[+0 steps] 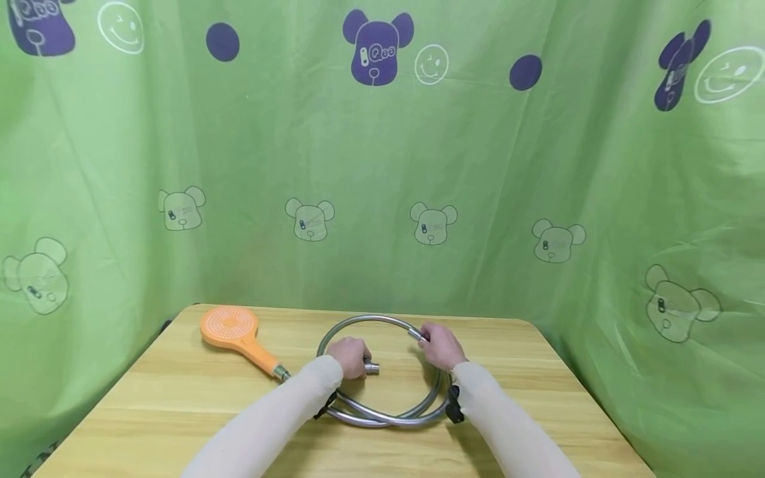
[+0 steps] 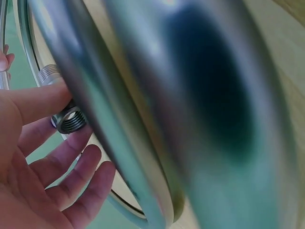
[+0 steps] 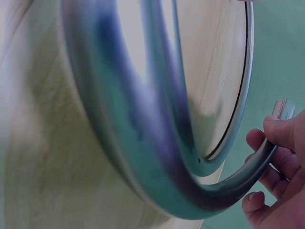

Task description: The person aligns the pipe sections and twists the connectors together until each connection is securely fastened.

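My left hand (image 1: 350, 357) pinches a small threaded metal connector (image 2: 70, 120) between thumb and fingers, inside the hose's loop. In the left wrist view its open threaded mouth faces the camera, and a ribbed end (image 2: 49, 74) sticks out beyond the thumb. With thumb and fingertips, my right hand (image 1: 441, 346) grips the silver shower hose (image 1: 366, 318) at the loop's upper right. A smooth metal sleeve (image 3: 284, 109) on the hose shows just past the thumb. At the left lies an orange shower head (image 1: 230, 325), its handle joined to the hose by a metal collar (image 1: 281, 373).
The wooden table (image 1: 514, 398) carries the coiled hose, which crosses itself near the front. Both forearms reach over it, wearing black wrist straps (image 1: 455, 403). A green printed curtain (image 1: 478, 159) hangs behind and along both sides.
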`<state>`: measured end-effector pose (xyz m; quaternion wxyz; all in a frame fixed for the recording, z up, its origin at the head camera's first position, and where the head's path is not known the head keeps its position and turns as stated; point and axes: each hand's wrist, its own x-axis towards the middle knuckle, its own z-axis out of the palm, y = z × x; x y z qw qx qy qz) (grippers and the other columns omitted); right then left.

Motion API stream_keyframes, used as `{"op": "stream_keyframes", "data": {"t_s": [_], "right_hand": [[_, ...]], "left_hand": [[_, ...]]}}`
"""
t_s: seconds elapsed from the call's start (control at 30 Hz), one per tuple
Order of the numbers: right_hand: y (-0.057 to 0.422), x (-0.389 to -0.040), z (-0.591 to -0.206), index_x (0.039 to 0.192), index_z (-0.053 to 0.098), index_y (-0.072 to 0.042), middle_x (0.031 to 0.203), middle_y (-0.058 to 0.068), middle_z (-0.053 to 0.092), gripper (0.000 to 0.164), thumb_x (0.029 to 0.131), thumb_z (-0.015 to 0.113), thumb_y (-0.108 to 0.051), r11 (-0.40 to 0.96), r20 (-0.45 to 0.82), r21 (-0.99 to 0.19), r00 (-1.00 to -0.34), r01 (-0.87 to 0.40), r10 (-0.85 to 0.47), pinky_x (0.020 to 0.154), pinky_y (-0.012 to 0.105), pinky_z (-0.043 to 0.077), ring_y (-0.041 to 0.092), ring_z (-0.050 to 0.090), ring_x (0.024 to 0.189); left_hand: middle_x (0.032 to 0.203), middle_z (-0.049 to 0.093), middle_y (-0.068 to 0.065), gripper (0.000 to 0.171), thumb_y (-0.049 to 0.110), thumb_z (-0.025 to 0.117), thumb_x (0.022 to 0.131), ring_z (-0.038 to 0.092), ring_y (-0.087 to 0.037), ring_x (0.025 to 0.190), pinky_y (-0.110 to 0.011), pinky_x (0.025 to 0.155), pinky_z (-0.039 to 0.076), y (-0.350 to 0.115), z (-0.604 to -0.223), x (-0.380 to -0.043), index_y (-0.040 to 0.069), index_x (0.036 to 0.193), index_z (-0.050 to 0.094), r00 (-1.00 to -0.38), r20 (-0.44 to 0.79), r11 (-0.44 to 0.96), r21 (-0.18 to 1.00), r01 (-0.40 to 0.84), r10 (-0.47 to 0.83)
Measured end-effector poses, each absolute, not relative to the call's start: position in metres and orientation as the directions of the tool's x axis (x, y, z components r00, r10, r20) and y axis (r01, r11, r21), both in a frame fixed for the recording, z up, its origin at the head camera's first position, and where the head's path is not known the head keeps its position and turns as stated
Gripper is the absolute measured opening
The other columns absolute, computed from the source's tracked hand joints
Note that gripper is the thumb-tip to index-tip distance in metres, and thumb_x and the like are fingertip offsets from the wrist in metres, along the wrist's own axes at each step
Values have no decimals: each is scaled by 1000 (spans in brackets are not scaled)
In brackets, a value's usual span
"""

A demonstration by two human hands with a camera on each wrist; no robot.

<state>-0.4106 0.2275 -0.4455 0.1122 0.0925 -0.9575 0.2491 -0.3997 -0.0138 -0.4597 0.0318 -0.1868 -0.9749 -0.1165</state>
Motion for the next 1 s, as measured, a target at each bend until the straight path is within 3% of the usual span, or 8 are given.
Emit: {"op": "stream_keyframes", "data": {"t_s": [0.1,0.27,0.43,0.6,0.8,1.0], "right_hand": [[224,-411,-446,85,61,-12,74,1,57,11,91,69,-8,862,266,-443,-955,-245,-134,58,30,41,18,51,68],[223,-414,-447,85,61,-12,73,0,56,11,90,70,-7,870,280,-417,-948,-262,-151,57,30,39,17,50,67],[220,-418,-448,85,62,-14,73,-1,56,11,91,69,-8,870,293,-397,-939,-291,-181,58,30,39,17,50,67],[213,-418,-444,84,62,-15,74,-2,57,12,90,70,-9,868,302,-376,-929,-324,-215,60,32,42,17,52,68],[205,-420,-441,86,65,-13,74,-3,58,8,90,71,-9,863,312,-351,-914,-363,-258,61,33,43,16,52,68],[197,-421,-440,92,68,-11,76,-3,60,4,90,71,-9,863,291,-330,-911,-382,-292,62,32,45,15,52,68]], "left_hand": [[106,76,5,35,24,87,71,68,-16,92,-36,78,57,-17,-454,-399,25,105,79,-924,105,896,227,382,367],[78,67,10,10,24,82,75,55,-10,68,-31,61,48,-20,-445,-397,27,80,74,-915,117,890,211,404,387],[71,60,11,17,24,80,78,52,-10,66,-35,62,47,-23,-442,-398,28,70,66,-923,134,903,197,383,362],[78,66,8,7,19,77,79,57,-14,72,-37,67,51,-25,-439,-400,25,83,75,-930,145,902,231,364,338],[95,74,3,24,14,73,82,64,-19,87,-41,73,55,-27,-434,-402,23,104,78,-936,174,898,272,346,307],[91,72,3,27,12,76,80,60,-16,77,-34,65,50,-30,-430,-403,21,106,78,-942,165,894,303,332,293]]}}
